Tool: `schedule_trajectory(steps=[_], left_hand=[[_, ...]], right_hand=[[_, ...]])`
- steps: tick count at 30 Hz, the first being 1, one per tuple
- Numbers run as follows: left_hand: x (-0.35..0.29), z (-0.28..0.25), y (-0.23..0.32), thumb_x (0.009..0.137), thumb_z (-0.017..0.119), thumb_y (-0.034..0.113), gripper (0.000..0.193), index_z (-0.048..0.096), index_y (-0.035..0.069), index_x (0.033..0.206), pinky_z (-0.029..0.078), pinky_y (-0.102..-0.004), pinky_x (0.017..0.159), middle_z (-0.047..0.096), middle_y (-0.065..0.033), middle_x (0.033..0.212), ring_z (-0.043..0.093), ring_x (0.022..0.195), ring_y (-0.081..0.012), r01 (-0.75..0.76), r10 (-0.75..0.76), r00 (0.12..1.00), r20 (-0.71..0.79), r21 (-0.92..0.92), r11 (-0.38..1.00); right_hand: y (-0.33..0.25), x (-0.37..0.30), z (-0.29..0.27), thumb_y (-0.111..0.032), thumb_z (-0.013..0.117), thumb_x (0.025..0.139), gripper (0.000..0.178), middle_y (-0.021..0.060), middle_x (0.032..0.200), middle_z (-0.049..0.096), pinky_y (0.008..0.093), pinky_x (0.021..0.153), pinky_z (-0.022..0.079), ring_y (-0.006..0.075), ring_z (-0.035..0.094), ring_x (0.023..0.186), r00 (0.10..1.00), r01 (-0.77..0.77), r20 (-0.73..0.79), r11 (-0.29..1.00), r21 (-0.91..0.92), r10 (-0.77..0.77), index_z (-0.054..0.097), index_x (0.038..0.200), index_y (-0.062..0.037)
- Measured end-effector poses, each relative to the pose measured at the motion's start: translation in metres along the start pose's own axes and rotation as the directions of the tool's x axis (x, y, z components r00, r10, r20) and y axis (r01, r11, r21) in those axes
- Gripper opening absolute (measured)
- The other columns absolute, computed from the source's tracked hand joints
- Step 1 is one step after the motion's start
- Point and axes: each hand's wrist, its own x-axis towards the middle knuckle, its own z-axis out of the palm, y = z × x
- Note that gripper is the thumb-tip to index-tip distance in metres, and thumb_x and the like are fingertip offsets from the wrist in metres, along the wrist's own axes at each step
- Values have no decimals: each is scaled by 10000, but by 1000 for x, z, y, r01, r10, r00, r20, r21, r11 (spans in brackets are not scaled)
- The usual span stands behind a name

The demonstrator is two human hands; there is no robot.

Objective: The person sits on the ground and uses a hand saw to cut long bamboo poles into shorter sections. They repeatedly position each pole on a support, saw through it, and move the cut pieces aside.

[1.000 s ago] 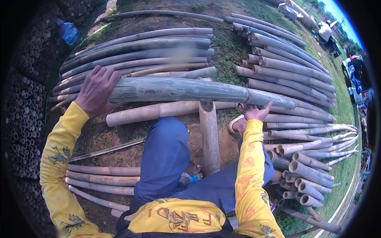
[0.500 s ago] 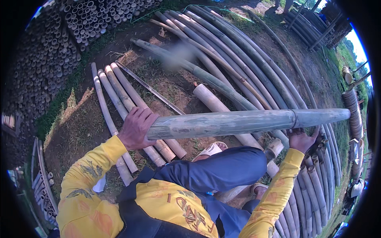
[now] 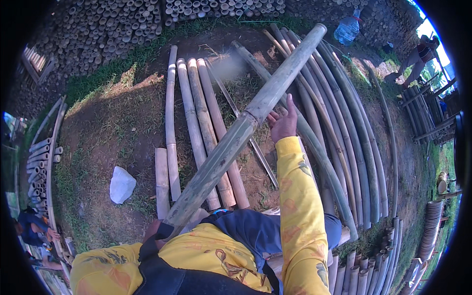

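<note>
A thick greenish-grey bamboo pole [image 3: 223, 152] slants through the air in front of me, its far end raised toward the upper right. My left hand [image 3: 153, 229] is at its near end by my waist; sleeve, shadow and pole hide most of the fingers. Beside the pole's middle joint is my right hand [image 3: 284, 124], palm up with the thumb sticking out. Its fingers are apart, and their tips reach the pole's lower side. Under the pole, several cut bamboo poles [image 3: 196, 113] lie on the ground.
Long bamboo poles [image 3: 351, 123] lie side by side on the right. Stacked bamboo ends [image 3: 118, 29] form a wall at the back. A white plastic piece [image 3: 122, 185] lies left; a clear plastic container [image 3: 347, 29] stands far back. One person [image 3: 422, 55] is at far right, another [image 3: 33, 227] at left.
The pole has swung from level to a steep slant, its far end now up and away. My right hand has moved left and up; my left hand has dropped toward my waist. The view has turned left.
</note>
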Motion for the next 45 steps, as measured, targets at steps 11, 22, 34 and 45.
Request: schedule_trajectory(steps=[11,22,34,45], left_hand=[[92,40,8,811,809,270,474,665,21,1189,546,-415,902,703,-102,1003,687,946,-256,141,-235,972,-25,-735,663],[218,99,26,772,823,362,610,650,27,1251,493,-395,973,689,-106,1129,641,1057,-224,270,-277,952,132,-789,552],[206,42,19,801,796,266,939,324,35,1580,404,-520,1138,471,-263,1447,472,1370,-435,251,-12,914,-405,544,800],[362,261,264,988,669,122,395,587,3,1355,520,-242,846,660,-81,1168,636,969,-126,-400,439,879,188,-211,892]], right_hand=[[-80,-98,-113,-625,563,974,1015,254,1537,500,589,1201,190,410,498,1407,997,82,32,925,-371,-75,64,1681,-94],[-161,-197,-143,-307,657,1004,851,243,1305,667,427,1130,443,295,666,1199,916,341,34,732,-590,-400,191,1644,5],[-128,-326,-521,-316,771,868,712,199,1130,760,352,955,536,260,734,1035,457,-501,-706,499,-707,-542,553,1459,15],[-73,-371,-689,-540,629,941,637,264,1239,708,428,1061,469,415,650,1214,306,-612,-811,549,-569,-499,694,1292,-12]])
